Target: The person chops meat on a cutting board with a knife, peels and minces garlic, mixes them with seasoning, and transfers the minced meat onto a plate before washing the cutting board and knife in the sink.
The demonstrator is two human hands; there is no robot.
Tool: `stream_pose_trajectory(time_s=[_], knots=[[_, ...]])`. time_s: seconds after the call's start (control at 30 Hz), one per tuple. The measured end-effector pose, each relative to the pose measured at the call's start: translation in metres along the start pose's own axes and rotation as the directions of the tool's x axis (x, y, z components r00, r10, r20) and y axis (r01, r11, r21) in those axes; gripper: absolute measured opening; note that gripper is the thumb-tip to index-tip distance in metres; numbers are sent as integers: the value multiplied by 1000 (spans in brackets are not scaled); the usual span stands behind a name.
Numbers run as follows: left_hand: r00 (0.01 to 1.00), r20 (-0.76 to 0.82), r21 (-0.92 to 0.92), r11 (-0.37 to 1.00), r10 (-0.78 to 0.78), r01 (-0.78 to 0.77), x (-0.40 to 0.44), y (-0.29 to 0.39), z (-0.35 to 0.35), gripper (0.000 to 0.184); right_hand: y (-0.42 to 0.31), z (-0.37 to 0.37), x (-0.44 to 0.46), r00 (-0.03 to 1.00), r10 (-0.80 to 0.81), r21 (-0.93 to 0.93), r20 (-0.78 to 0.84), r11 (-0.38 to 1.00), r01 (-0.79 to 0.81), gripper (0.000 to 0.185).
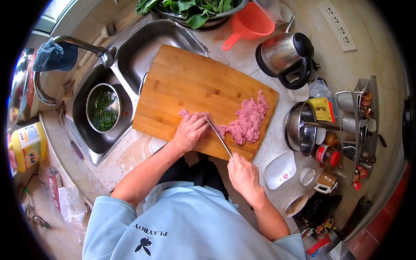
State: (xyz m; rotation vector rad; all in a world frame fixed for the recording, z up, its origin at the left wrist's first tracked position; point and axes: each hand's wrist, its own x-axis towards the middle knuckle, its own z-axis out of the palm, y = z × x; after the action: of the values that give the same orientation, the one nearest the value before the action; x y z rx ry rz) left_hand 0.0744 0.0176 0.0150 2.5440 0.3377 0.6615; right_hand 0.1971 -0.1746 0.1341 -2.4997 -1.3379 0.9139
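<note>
A wooden cutting board lies across the counter and over part of the sink. My right hand is closed round the handle of a kitchen knife, whose blade points up and left over the board. My left hand presses with curled fingers on a piece of raw meat beside the blade; most of that piece is hidden under the fingers. To the right of the knife, a pile of sliced pink meat spreads over the board's right part.
At left is a double sink with a steel bowl of green peppers in water. A kettle, a red plastic scoop and leafy greens stand behind. At right are a white dish, steel bowls and jars.
</note>
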Motion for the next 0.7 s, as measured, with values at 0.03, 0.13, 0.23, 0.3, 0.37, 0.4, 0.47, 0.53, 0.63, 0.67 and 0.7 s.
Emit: stream_pose_trajectory(time_s=[0.03,0.13,0.23,0.3,0.37,0.4,0.47,0.53,0.63,0.67,0.7], knots=[[1000,12,-1,1000,-6,6,0,0,1,28,3,6,4,1000,3,-7,3,1000,-3,19],[1000,19,2,1000,-10,10,-1,2,2,28,-2,16,35,999,-34,-8,-16,999,33,21],[999,-24,9,1000,30,-30,-2,0,4,29,9,6,54,998,-20,198,-64,980,32,26],[998,-41,14,999,53,-53,-2,-3,3,29,22,3,53,976,86,274,-202,961,-28,26],[996,-75,18,998,58,-57,-3,-2,-1,29,21,0,38,980,59,243,-190,970,-11,23],[994,-89,13,998,61,-60,-2,1,-2,29,17,-4,29,989,32,196,-144,981,-3,23],[997,-59,15,999,43,-43,-3,0,2,30,6,-9,12,996,-30,95,-89,995,38,19],[999,-35,27,999,30,-29,-4,-3,3,30,0,-9,-1,999,-36,34,-34,999,37,18],[1000,4,35,999,14,-14,-6,-3,3,31,3,3,3,1000,-23,4,12,1000,23,19],[1000,18,36,999,5,-6,-7,-4,3,31,4,9,9,1000,-21,2,20,1000,21,19],[1000,31,36,999,-2,0,-7,-3,3,30,2,12,20,999,-46,-1,3,999,46,20]])
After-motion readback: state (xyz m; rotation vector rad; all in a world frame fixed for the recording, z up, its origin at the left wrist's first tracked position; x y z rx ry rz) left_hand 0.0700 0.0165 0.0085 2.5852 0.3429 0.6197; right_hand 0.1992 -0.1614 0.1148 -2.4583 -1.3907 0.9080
